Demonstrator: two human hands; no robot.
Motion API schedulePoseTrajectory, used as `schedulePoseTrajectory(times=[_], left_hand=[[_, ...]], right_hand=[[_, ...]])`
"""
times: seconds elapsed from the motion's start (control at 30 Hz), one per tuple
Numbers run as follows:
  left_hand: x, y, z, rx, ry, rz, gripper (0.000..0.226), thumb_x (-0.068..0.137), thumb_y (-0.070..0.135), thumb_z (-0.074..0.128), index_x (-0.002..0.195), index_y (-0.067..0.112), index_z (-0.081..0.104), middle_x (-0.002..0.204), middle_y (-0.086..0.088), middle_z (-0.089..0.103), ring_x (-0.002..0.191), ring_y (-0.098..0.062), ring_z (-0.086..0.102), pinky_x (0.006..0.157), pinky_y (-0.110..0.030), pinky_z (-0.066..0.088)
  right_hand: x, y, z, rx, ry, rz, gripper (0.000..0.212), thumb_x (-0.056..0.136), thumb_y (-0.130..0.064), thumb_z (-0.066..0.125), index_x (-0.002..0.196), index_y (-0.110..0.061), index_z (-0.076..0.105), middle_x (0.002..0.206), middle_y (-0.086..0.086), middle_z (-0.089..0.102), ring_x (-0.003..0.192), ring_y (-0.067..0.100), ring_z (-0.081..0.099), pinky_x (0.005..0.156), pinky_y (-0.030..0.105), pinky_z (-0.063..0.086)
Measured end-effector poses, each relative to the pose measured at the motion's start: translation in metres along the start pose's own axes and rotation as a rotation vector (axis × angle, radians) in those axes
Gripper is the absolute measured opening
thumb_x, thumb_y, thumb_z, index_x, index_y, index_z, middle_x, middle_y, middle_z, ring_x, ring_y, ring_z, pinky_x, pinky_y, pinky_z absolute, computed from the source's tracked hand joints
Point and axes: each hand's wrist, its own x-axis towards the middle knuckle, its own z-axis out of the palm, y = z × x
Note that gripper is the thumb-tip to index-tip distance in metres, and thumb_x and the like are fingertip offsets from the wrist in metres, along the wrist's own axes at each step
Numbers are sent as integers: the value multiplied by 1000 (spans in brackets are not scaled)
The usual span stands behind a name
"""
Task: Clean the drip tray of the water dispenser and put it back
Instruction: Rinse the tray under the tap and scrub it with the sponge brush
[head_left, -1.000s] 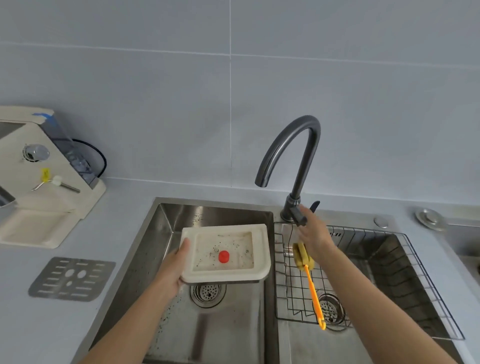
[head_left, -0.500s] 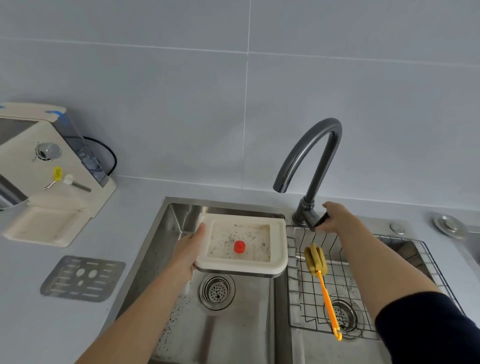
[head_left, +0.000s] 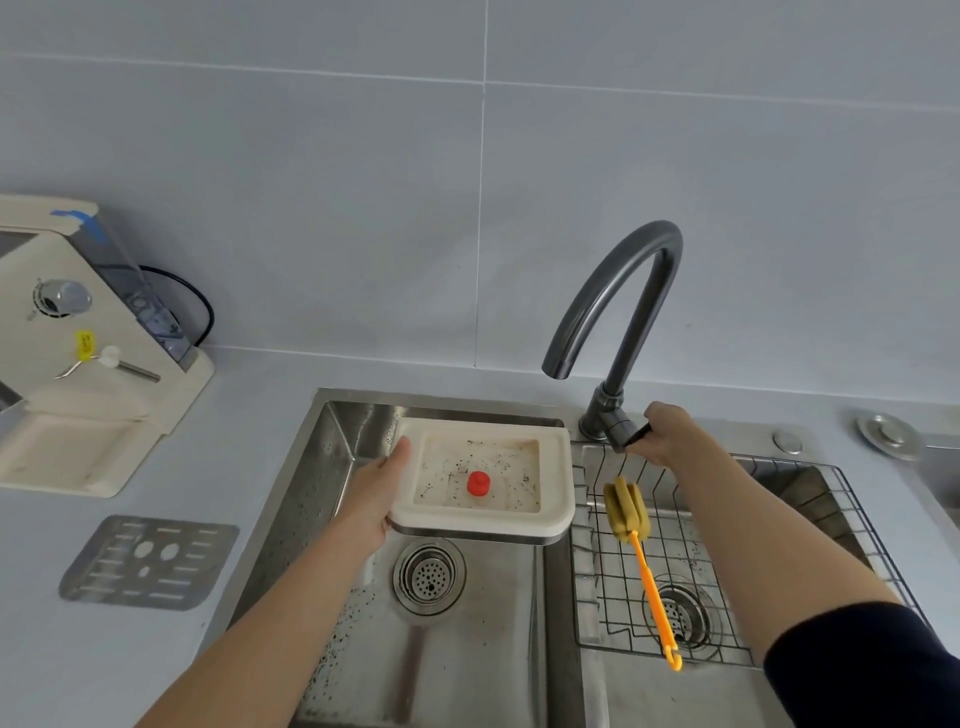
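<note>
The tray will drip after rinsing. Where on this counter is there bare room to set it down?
Bare counter runs behind the left basin, between the water dispenser and faucet; another patch lies in front of the metal grate. The right basin is crowded: wire rack and brush.

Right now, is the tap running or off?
Off. No stream falls from the faucet toward the drip tray; the right hand holds the lever.
</note>
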Motion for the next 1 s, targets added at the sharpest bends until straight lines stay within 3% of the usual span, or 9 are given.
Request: schedulePoseTrajectory(times=[0.1, 0.2, 0.27, 0.37, 0.53, 0.63, 0.8, 0.87, 1.0], left_hand=[[1, -1, 1, -5, -6, -4, 30, 87, 49, 49, 90, 20, 57, 93, -8, 67, 84, -26, 65, 77, -42, 56], [1, 0, 3, -7, -7, 2, 29, 87, 48, 49, 83, 20, 57, 85, -4, 67, 73, -20, 66, 49, -29, 54], [0, 1, 5, -11, -4, 10, 28, 87, 47, 49, 80, 21, 56, 81, -3, 67, 69, -18, 65, 40, -22, 48], [-1, 1, 6, -14, -1, 15, 27, 87, 46, 50, 78, 21, 56, 79, -2, 66, 68, -18, 65, 39, -22, 47], [-1, 3, 8, 7, -17, 9, 27, 87, 47, 49, 81, 21, 55, 85, -5, 66, 75, -21, 64, 53, -30, 51], [0, 3, 10, -5, -19, 6, 27, 87, 46, 50, 81, 20, 55, 85, -5, 66, 75, -21, 64, 53, -30, 50], [1, 2, 12, 0, -23, 13, 29, 87, 47, 49, 82, 19, 56, 86, -6, 65, 76, -22, 64, 56, -32, 51], [1, 2, 13, 6, -29, 18, 29, 88, 47, 48, 82, 20, 56, 87, -6, 65, 77, -22, 64, 57, -31, 51], [-1, 2, 15, -19, -38, 27, 28, 88, 46, 49, 80, 20, 56, 85, -5, 66, 75, -21, 64, 53, -29, 48]], right_hand=[[-1, -1, -1, 5, -14, -16, 31, 93, 0, 28, 123, 1, 30, 113, 23, 42, 109, 36, 54, 96, 51, 46], [-2, -1, -1, -28, -13, -15, 14, 92, 1, 30, 104, -1, 35, 111, 23, 44, 112, 38, 52, 96, 52, 46], [-3, -1, -2, -32, -15, -20, 12, 93, 1, 31, 103, -2, 35, 107, 23, 44, 107, 38, 52, 93, 52, 47], [-4, 0, -3, 3, -35, -29, 16, 93, 2, 29, 108, -2, 35, 97, 22, 46, 105, 38, 53, 92, 52, 47], [-7, 0, -1, 46, -44, -17, 20, 93, 1, 28, 113, -2, 33, 109, 22, 42, 113, 38, 51, 96, 53, 44], [-8, 1, -2, 41, -45, -19, 27, 94, 0, 28, 121, -1, 32, 99, 21, 45, 112, 39, 52, 98, 54, 43], [-11, 2, -4, 35, -58, -23, 14, 95, -4, 32, 109, -3, 33, 96, 21, 45, 110, 39, 51, 96, 54, 44], [-12, 3, -5, 43, -68, -23, 16, 95, -7, 34, 110, -2, 33, 106, 23, 46, 111, 39, 52, 96, 53, 45], [-12, 5, -8, 0, -82, -57, 41, 96, -9, 34, 135, 0, 27, 131, 26, 40, 120, 42, 47, 100, 51, 42]])
